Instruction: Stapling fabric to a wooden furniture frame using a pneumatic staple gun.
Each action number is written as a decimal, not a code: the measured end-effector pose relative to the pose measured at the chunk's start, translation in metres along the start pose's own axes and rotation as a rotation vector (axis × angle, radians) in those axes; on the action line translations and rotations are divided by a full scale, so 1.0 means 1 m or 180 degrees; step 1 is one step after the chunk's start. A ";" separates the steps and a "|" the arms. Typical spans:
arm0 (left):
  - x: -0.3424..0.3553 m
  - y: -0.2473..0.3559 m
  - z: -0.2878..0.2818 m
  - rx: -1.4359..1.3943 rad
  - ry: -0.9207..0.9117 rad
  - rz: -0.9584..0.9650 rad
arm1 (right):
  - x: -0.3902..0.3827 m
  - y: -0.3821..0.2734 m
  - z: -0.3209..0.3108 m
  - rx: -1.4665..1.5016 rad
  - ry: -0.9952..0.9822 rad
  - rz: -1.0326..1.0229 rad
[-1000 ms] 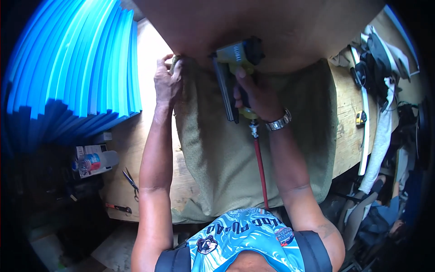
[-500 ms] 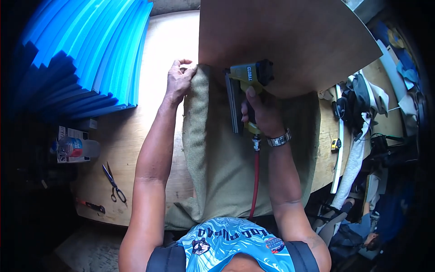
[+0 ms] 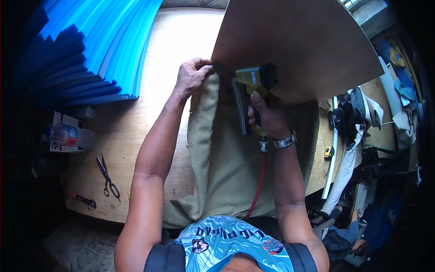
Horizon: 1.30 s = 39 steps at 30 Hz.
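The green fabric [image 3: 232,177] lies on the table [image 3: 127,140], its far-left edge pinched by the fingers of the left hand [image 3: 192,77] at the brown board [image 3: 299,45], while the right hand [image 3: 268,115] curls its fingers round a staple gun [image 3: 249,80], scissors [image 3: 108,177] lying at left.

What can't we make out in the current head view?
All in the head view:
Staple gun: trigger area, covered by the right hand.
Red hose: lower end, hidden behind the shirt.
Brown board: top, cut off by the upper edge.
Blue sheets: far ends, cut off by the upper edge.
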<state>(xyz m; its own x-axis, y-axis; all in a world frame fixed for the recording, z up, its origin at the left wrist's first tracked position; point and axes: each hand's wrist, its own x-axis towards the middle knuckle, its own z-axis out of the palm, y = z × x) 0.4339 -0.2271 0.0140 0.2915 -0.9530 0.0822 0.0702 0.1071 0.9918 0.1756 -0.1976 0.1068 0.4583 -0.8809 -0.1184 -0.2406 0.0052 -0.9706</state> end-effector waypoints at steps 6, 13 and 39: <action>-0.006 0.033 0.005 0.1175 0.0003 0.0474 | -0.001 -0.007 -0.004 -0.0208 -0.0005 0.0122; -0.007 0.053 0.018 0.3453 -0.0008 0.0716 | -0.001 -0.004 -0.004 -0.0323 0.0029 -0.0031; 0.013 0.010 -0.004 0.1255 0.0043 -0.0295 | 0.024 -0.010 -0.013 -0.0627 -0.0044 -0.0083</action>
<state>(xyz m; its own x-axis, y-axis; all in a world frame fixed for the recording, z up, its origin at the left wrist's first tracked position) 0.4418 -0.2374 0.0246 0.3138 -0.9494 -0.0079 -0.2737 -0.0984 0.9568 0.1778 -0.2246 0.1167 0.4780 -0.8729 -0.0978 -0.3906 -0.1115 -0.9138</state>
